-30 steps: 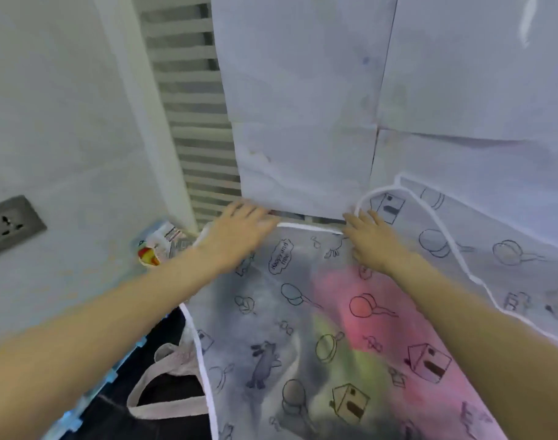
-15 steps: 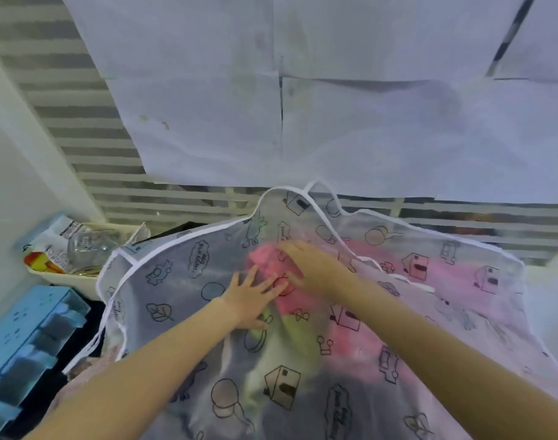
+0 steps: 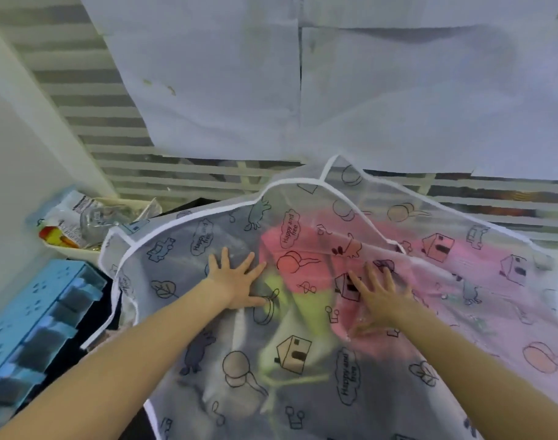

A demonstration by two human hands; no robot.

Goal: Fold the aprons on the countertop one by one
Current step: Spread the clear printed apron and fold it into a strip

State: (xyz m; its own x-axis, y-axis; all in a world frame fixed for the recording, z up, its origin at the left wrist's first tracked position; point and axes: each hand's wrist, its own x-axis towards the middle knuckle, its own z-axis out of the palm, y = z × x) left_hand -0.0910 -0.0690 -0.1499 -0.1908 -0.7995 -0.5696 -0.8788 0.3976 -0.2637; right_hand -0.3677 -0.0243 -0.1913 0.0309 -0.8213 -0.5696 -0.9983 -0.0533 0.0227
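Observation:
A see-through apron (image 3: 188, 249) with white binding and black cartoon prints lies spread across the countertop, covering a pile beneath it. Pink fabric (image 3: 322, 252) and yellow-green fabric (image 3: 299, 304) show through it, hidden in outline. My left hand (image 3: 236, 284) lies flat on the apron left of centre, fingers spread. My right hand (image 3: 379, 296) presses flat on it to the right, over the pink patch, fingers apart. Neither hand grips the cloth.
A blue plastic rack (image 3: 30, 331) sits at the left edge. A white tray with crumpled wrappers (image 3: 80, 227) stands at the back left. Slatted blinds (image 3: 119, 160) and hanging white sheets (image 3: 334, 84) close off the back. Dark countertop (image 3: 90, 331) shows beside the apron.
Both hands came back from the apron's far edge to its middle, then slid apart and flattened on it. The view also swung right and down.

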